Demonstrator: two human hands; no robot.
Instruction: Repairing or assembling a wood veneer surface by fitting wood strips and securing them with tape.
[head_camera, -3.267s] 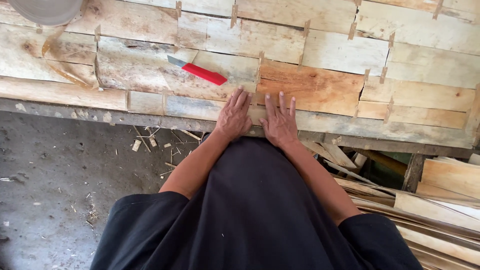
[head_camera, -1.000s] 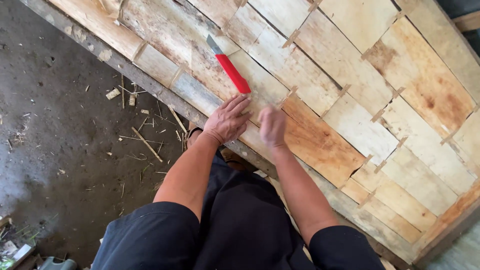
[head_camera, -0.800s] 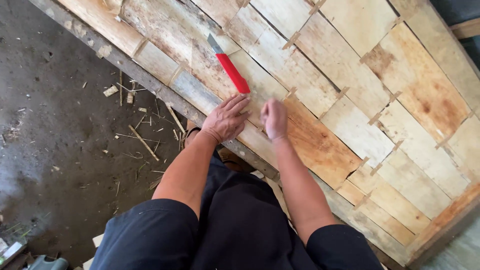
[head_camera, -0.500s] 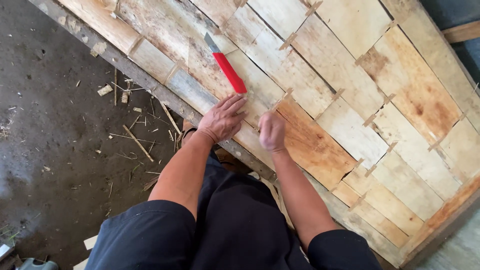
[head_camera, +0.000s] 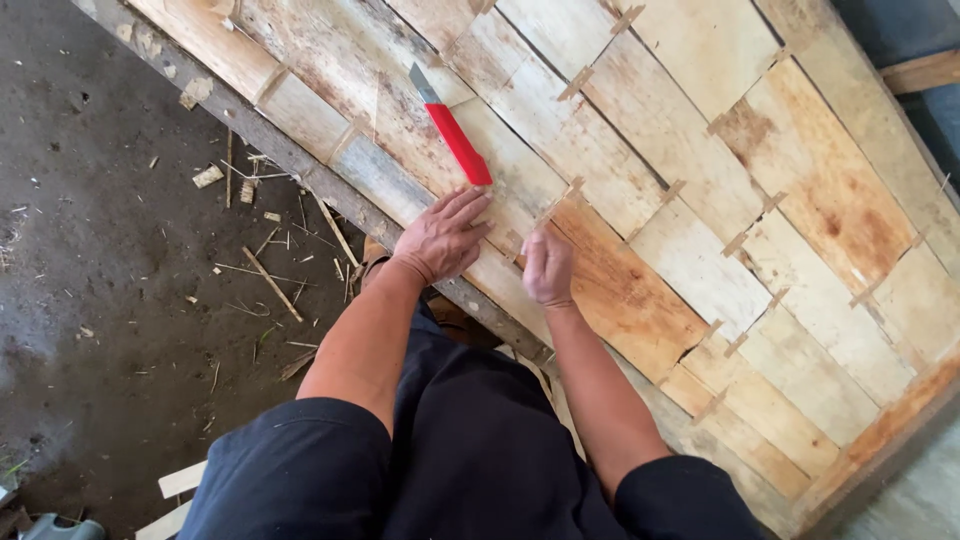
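Looked over the whole frame and there's no package, label, sign or screen anywhere; nothing boxed or wrapped, nothing printed, nothing lit up.

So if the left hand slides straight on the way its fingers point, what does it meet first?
Most likely the red-handled knife: the left hand lies flat on the woven wooden panel, its fingertips pointing up-right and nearly at the handle's lower end. Whether they already touch it is unclear.
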